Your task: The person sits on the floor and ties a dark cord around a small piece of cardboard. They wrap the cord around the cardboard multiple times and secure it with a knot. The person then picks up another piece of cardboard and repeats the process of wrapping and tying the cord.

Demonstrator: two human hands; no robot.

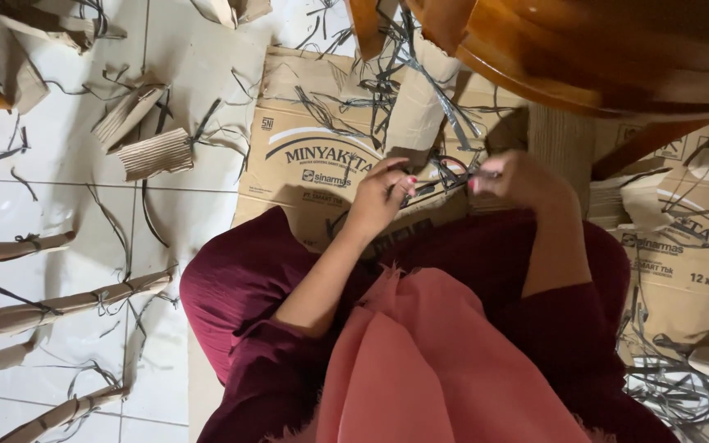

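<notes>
1. Cardboard lies all over the white tiled floor (67, 148): a flattened box (313, 164) sits just ahead of the person's knees, with printing on it that is partly covered by the hands
2. The left hand (381, 197) is curled, its fingertips pinched on a thin grey plastic strap (445, 174); the right hand (519, 176) is closed on the other end of the same strap, so the strap runs between the two hands above the flattened box
3. How the strap is looped or knotted between the fingers is too small and tangled to make out
4. More loose grey straps (387, 74) trail over the box and floor, and another heap (674, 394) lies at the lower right, partly cut off by the frame edge
5. Rolled cardboard bundles (59, 305), each tied round with strap, lie in a row at the left; their left ends run out of view
6. A folded piece of corrugated cardboard (156, 153) lies near the upper left
7. A round wooden table (584, 49) overhangs the top right and hides what is beneath it
8. The person's dark red clothing (240, 287) and a pink cloth (428, 361) fill the lower middle, hiding the lap and legs
</notes>
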